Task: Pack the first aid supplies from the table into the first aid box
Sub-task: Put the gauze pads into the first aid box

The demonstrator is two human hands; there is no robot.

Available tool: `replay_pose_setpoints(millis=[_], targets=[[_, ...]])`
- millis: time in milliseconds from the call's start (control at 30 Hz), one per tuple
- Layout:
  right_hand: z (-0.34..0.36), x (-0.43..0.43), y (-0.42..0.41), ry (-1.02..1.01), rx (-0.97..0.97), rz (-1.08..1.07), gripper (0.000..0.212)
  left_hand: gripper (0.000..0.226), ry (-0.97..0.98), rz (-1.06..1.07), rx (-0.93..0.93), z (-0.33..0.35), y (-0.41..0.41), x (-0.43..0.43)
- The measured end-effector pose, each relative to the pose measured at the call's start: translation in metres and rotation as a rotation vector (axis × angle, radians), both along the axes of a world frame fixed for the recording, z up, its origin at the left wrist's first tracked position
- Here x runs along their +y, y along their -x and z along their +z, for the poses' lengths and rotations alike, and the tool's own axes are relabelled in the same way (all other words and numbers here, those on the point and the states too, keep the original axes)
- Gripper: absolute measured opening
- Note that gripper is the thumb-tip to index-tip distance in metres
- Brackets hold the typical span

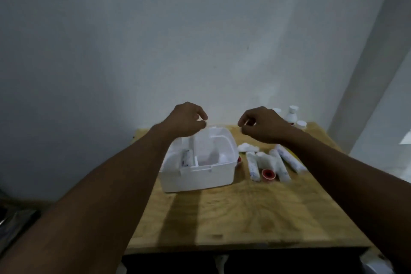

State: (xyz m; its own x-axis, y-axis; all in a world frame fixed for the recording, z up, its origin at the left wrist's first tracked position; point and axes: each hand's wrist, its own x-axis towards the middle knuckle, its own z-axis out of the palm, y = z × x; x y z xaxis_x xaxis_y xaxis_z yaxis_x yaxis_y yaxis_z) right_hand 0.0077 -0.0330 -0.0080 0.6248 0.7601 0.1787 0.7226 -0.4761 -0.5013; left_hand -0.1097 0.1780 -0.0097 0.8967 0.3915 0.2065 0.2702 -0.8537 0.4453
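The white first aid box (pixel 198 179) stands open on the wooden table (pixel 244 211), left of centre. Inside it lie a long pack (pixel 187 158) on the left and a small white item (pixel 223 158) on the right. My left hand (pixel 185 119) hovers at the box's far rim, thumb and forefinger pinched at the edge; whether it grips the rim is unclear. My right hand (pixel 261 124) is raised just right of the box, fingers curled around nothing visible. Below it lie cotton wool (pixel 245 147), wrapped bandage rolls (pixel 253 167) and a red tape roll (pixel 268 174).
Three white bottles (pixel 291 114) stand at the table's far right corner, against the grey wall. Another red-rimmed roll (pixel 239 159) peeks out beside the box's right wall. The table's near edge (pixel 222 249) drops to a dark space below.
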Motion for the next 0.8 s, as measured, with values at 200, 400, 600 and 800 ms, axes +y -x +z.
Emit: replay_pose_setpoints(millis=[200, 400, 600, 800], targets=[[-0.039, -0.050, -0.032, 0.311, 0.069, -0.070, 0.038, 0.036, -0.291, -0.179, 0.217, -0.011, -0.061, -0.059], [-0.065, -0.059, -0.036, 0.360, -0.007, -0.061, 0.027, 0.044, -0.479, -0.264, 0.457, -0.024, -0.103, -0.093], [-0.069, -0.063, -0.046, 0.238, 0.027, -0.084, 0.025, 0.037, -0.632, -0.262, 0.538, -0.045, -0.122, -0.110], [-0.056, -0.068, -0.053, 0.066, 0.015, -0.132, 0.013, 0.026, -0.499, -0.232, 0.394, -0.043, -0.124, -0.100]])
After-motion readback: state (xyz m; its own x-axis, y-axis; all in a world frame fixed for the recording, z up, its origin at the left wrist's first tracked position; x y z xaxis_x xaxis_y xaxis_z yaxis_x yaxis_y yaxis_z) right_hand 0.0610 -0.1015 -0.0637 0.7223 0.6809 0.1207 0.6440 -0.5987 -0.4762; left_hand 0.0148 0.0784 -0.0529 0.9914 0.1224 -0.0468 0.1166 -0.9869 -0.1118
